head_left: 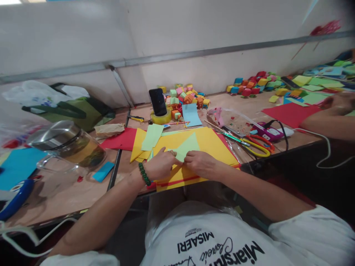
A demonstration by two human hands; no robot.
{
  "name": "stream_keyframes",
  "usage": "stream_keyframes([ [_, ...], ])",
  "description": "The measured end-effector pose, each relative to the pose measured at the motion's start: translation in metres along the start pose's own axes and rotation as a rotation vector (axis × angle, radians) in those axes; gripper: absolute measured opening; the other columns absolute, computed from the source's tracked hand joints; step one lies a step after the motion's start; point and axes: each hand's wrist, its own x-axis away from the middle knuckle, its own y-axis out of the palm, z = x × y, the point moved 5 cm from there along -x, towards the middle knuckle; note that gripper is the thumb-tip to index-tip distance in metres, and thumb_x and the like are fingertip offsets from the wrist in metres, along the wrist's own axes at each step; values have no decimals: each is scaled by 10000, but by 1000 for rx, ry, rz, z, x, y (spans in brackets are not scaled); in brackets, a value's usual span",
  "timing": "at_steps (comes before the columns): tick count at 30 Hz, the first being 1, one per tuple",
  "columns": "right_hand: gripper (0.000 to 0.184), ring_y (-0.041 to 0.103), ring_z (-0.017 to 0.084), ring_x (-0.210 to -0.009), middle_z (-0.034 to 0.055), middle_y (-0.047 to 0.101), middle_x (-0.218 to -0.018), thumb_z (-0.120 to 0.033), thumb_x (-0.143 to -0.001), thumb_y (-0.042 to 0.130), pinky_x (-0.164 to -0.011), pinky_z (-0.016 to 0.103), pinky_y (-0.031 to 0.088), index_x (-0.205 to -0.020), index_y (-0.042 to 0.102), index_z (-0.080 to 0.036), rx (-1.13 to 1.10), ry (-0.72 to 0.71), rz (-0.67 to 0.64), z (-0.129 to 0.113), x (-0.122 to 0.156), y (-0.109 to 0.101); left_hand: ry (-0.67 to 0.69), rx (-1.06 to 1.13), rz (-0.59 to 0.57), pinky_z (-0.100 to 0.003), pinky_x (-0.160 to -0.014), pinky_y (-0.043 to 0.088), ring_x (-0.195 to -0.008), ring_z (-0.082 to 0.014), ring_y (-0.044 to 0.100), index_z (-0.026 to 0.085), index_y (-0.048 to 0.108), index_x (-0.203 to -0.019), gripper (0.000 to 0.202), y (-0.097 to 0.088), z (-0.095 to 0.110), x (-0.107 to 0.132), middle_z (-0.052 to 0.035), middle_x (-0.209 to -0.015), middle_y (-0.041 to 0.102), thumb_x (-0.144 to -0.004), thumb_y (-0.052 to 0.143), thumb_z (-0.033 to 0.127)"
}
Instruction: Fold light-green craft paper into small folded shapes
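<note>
A sheet of light green paper (pixel 188 146), partly folded with a point toward the back, lies over a stack of yellow sheets (pixel 219 147) at the table's front edge. My left hand (pixel 161 164), with a green bead bracelet at the wrist, presses the near left part of the green paper; its fingers are curled and the index finger reaches toward the right hand. On the near edge of the same paper, my right hand (pixel 201 164) has its fingertips pinched together. The fingertips partly hide that edge. More green slips (pixel 152 136) rest just behind my left hand.
A phone (pixel 158 102) leans on a tape roll (pixel 161 117) before piled paper cubes (pixel 191 99). Scissors (pixel 256 146) lie right, a glass teapot (pixel 83 147) and blue tape dispenser (pixel 18 199) left. Another person's arm (pixel 330 123) reaches in from the right over red paper (pixel 291 116).
</note>
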Motion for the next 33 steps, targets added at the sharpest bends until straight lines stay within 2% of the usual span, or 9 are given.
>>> stream_keyframes([
  [3, 250, 517, 178, -729, 46, 607, -705, -50, -894, 496, -704, 312, 405, -712, 633, -153, 24, -24, -63, 2, 7, 5, -14, 14, 21, -565, -1018, 349, -1111, -257, 592, 300, 671, -1153, 533, 2, 1, 4, -108, -1124, 646, -739, 473, 28],
  [8, 212, 527, 186, -764, 60, 618, -759, -110, -928, 479, -688, 302, 423, -775, 625, -131, -5, 42, -65, 11, 32, 2, -65, 21, 66, -584, -1042, 327, -1238, -288, 515, 305, 654, -1182, 533, 4, 0, 14, -117, -1304, 577, -750, 486, 41],
  [12, 230, 537, 188, -804, 73, 620, -804, -117, -941, 438, -707, 304, 439, -805, 620, -145, -75, 106, -26, 16, 53, 0, -92, 33, 130, -586, -1041, 329, -1207, -277, 536, 303, 672, -1124, 498, 9, -5, 28, -83, -1268, 610, -760, 464, 35],
  [17, 249, 535, 188, -800, 76, 632, -827, -71, -923, 408, -689, 302, 432, -843, 628, -156, -113, 145, 28, 18, 66, -5, -129, 33, 198, -588, -1027, 334, -1193, -279, 539, 256, 641, -1152, 502, 25, -13, 46, -106, -1263, 609, -767, 426, 15],
  [21, 227, 509, 187, -745, 79, 630, -797, -47, -887, 441, -672, 300, 403, -800, 626, -146, -24, 175, 63, 11, 55, -21, -111, -5, 260, -576, -1035, 325, -1222, -294, 500, 230, 630, -1121, 452, 29, -9, 46, -102, -1254, 611, -759, 452, 27],
  [24, 221, 497, 191, -750, 80, 626, -799, -52, -886, 445, -652, 297, 373, -819, 631, -150, 35, 177, 109, 0, 36, -36, -109, -19, 268, -550, -1039, 330, -1150, -288, 531, 192, 643, -939, 296, 22, -2, 38, -98, -1105, 665, -744, 481, 39],
  [26, 211, 493, 199, -766, 82, 615, -784, -65, -893, 450, -638, 299, 358, -848, 637, -152, 40, 185, 107, -6, 22, -40, -124, -29, 252, -536, -1042, 334, -1054, -267, 574, 181, 629, -893, 257, 16, 4, 33, -91, -981, 680, -749, 474, 35],
  [29, 169, 500, 212, -827, 93, 617, -817, -88, -899, 484, -663, 309, 365, -923, 641, -146, 7, 197, 67, -11, 7, -34, -137, -55, 231, -542, -1044, 329, -980, -254, 601, 188, 621, -980, 309, 10, 11, 30, -86, -940, 682, -770, 461, 27],
  [33, 112, 496, 217, -864, 92, 615, -858, -126, -899, 525, -698, 325, 381, -891, 636, -142, -54, 161, -10, -11, 5, -7, -146, -70, 235, -531, -1045, 336, -1002, -265, 606, 183, 633, -966, 287, 7, 16, 32, -104, -972, 687, -780, 480, 27],
])
